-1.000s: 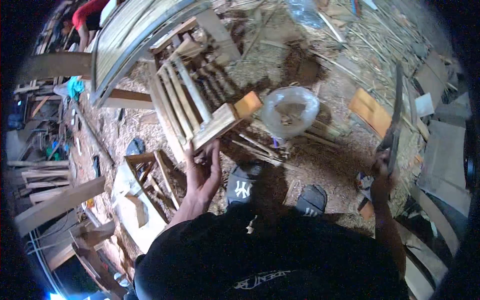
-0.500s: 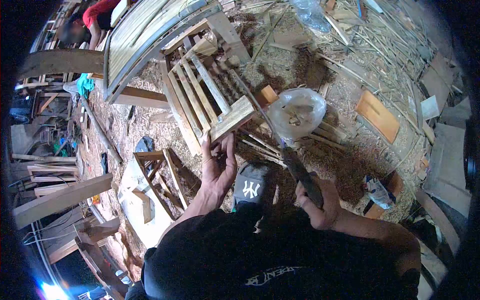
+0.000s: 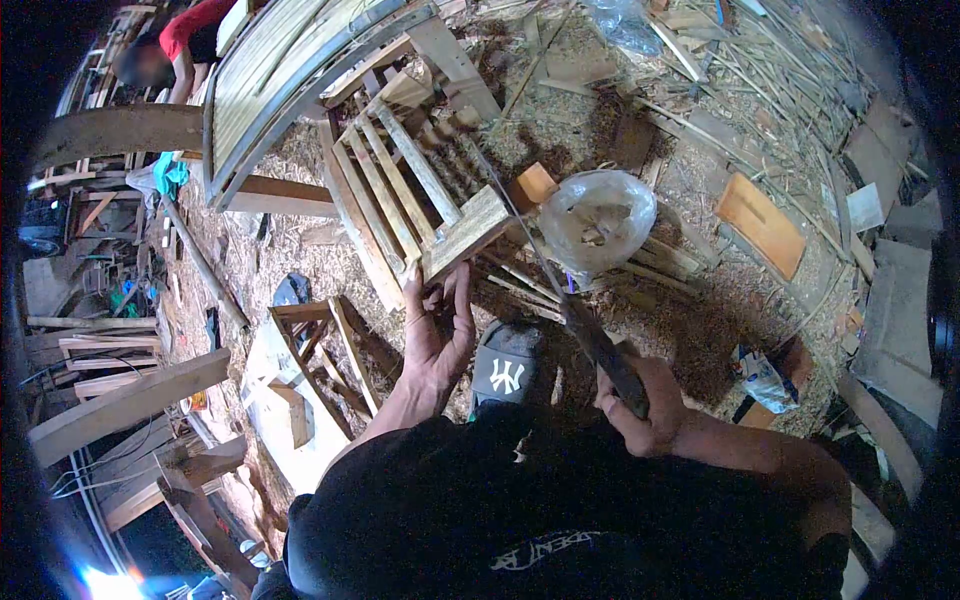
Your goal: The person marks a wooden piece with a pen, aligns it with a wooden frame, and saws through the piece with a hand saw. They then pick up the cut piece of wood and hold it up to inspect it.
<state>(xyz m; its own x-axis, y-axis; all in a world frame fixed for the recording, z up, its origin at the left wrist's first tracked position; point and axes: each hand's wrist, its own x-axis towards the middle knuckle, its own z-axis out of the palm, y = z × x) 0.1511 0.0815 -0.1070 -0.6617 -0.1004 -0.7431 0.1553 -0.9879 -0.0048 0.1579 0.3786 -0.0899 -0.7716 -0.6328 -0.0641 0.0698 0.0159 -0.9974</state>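
Observation:
My left hand (image 3: 437,335) grips the near end of a slatted wooden frame (image 3: 465,237), with the thumb on its left corner and the fingers beneath the end board. The frame's light slats run away from me toward a bamboo-topped piece. My right hand (image 3: 645,405) is wrapped round the dark handle of a long thin tool (image 3: 600,352). Its narrow blade points up and left, passing close to the right end of the frame's end board. Whether the blade touches the wood cannot be made out.
A clear plastic bag (image 3: 597,222) lies right of the frame, beside an orange-brown block (image 3: 532,187). An orange-brown board (image 3: 762,228) is farther right. A white panel with a wooden frame (image 3: 300,410) sits at lower left. A person in a red sleeve (image 3: 195,25) bends at upper left.
The view has shifted slightly. My left hand keeps its hold on the frame, and my right hand still holds the tool at nearly the same angle. The person at upper left has moved a little.

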